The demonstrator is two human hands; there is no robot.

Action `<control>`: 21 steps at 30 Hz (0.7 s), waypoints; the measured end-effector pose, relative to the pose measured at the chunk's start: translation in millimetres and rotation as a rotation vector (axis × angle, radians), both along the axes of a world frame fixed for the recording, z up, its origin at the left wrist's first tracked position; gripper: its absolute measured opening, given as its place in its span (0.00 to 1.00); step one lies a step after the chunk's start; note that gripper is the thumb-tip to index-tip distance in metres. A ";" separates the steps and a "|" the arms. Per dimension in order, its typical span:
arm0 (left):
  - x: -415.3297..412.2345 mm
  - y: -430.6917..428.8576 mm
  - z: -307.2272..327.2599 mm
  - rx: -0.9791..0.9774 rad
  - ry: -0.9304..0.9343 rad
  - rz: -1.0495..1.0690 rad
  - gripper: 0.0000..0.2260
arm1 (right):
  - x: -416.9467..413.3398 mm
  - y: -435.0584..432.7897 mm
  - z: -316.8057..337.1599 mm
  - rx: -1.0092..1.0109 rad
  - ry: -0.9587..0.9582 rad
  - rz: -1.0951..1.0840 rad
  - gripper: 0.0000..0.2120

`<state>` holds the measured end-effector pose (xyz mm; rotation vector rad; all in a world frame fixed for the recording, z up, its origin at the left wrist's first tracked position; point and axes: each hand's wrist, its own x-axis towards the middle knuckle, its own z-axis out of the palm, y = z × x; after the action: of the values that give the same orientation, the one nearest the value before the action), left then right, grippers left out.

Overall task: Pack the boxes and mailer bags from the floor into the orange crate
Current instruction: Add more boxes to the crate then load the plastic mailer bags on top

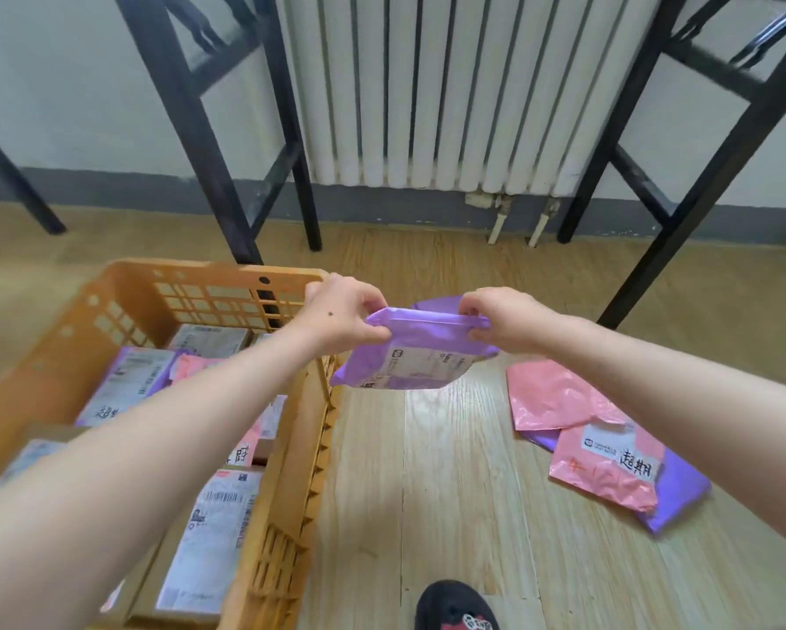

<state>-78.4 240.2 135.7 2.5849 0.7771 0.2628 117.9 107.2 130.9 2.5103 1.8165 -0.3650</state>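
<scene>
The wooden floor (pixel 450 516) carries the orange crate (pixel 298 452) at its left side. The crate already holds labelled boxes (pixel 209 534) and pink and purple mailers. Right of the crate, well apart from its wall, two pink mailer bags (pixel 559 395) lie overlapping on a purple bag (pixel 682 493). Another purple bag (pixel 434 304) peeks out on the floor behind the hands.

The purple mailer (pixel 409 361) hangs in the air just beside the crate's right wall, label facing the camera. The left hand (pixel 341 316) pinches its top left corner, fingers curled tight against the thumb. The right hand (pixel 505 318) pinches the top right corner the same way.
</scene>
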 end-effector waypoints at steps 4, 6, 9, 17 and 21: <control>-35.0 11.1 37.1 -0.105 -0.043 0.014 0.09 | -27.3 12.7 16.9 0.069 0.067 0.023 0.12; -51.9 17.6 47.7 -0.076 -0.016 0.009 0.10 | -43.1 19.9 25.2 0.110 0.058 0.050 0.13; -73.8 24.7 52.3 0.024 0.011 0.020 0.10 | -64.2 32.5 41.4 0.230 0.020 0.085 0.14; -106.7 40.4 63.9 0.205 0.062 0.030 0.14 | -121.8 69.3 89.6 0.260 -0.136 0.304 0.15; -119.5 43.0 64.1 0.285 0.060 0.052 0.11 | -153.7 91.0 116.8 0.336 -0.064 0.422 0.20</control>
<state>-198.0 283.2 199.9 2.8532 0.8855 0.3352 -35.8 198.1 247.7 2.1838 2.4772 0.0390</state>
